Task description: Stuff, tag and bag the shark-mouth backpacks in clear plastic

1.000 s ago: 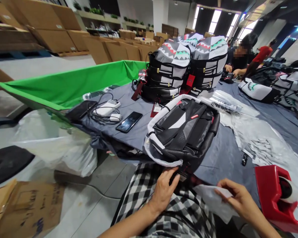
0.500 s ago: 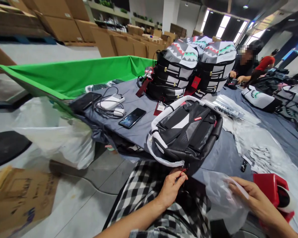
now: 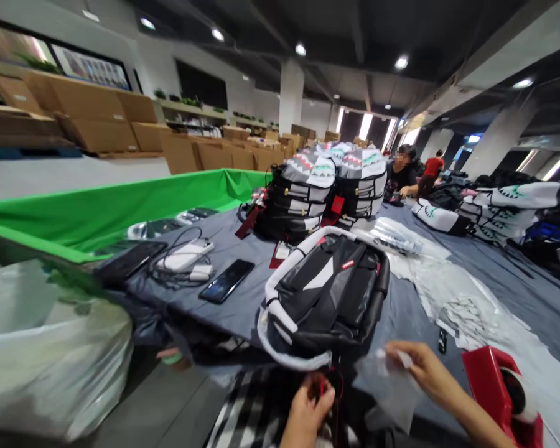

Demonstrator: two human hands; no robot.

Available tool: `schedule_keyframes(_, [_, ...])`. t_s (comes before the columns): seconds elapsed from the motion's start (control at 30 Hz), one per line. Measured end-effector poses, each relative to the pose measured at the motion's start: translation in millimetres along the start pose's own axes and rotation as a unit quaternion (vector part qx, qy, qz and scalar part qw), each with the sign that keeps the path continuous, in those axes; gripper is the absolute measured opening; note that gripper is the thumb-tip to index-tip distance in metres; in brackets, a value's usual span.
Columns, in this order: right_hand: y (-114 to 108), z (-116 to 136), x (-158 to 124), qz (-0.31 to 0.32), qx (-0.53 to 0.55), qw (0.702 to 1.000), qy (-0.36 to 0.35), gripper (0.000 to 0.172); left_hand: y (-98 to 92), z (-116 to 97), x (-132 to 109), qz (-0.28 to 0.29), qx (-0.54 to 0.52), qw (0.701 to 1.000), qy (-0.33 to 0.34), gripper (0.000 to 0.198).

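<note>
A black backpack (image 3: 329, 292) with white-wrapped edging lies strap side up at the table's near edge. Just below it, my left hand (image 3: 308, 404) pinches a thin red cord (image 3: 340, 381); what hangs from the cord is too dark to make out. Off to the right, my right hand (image 3: 417, 364) grips a small clear plastic bag (image 3: 392, 392) between thumb and fingers. The bag hangs down near the backpack's lower right side.
Stacked backpacks (image 3: 303, 193) with toothed prints stand behind. A phone (image 3: 227, 281) and a white charger (image 3: 186, 255) with cables lie left. At right are a red tape dispenser (image 3: 488, 382) and plastic sheets (image 3: 452, 280). A co-worker (image 3: 400, 174) sits farther back.
The camera view has tilted up, showing more ceiling. My right hand has lifted the plastic bag toward the backpack. My left hand still pinches the red cord, now lower in view.
</note>
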State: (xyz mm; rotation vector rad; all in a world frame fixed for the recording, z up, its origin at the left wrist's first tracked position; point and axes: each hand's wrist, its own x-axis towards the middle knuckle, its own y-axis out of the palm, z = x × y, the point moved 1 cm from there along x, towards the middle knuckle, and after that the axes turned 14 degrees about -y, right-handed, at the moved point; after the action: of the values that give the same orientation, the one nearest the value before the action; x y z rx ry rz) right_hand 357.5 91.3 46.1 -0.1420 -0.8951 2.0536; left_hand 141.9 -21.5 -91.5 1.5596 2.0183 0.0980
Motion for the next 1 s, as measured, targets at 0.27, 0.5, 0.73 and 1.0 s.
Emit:
schedule_keyframes(0.27, [43, -3, 7, 0.270, 0.043, 0.960, 0.062, 0.032, 19.4, -35, -37, 0.103, 0.039, 0.991, -0.075, 0.051])
schedule_keyframes(0.5, [84, 10, 35, 0.096, 0.127, 0.986, 0.058, 0.064, 27.2, -21, -32, 0.023, 0.464, 0.872, 0.156, 0.019])
schedule_keyframes(0.73, [102, 24, 24, 0.002, -0.010, 1.000, 0.021, 0.034, 19.6, -4, -19, 0.004, 0.487, 0.853, 0.189, 0.017])
schedule_keyframes(1.0, [103, 16, 29, -0.002, 0.070, 0.996, 0.061, 0.038, 10.6, -3, -12, -0.074, -0.053, 0.995, -0.027, 0.057])
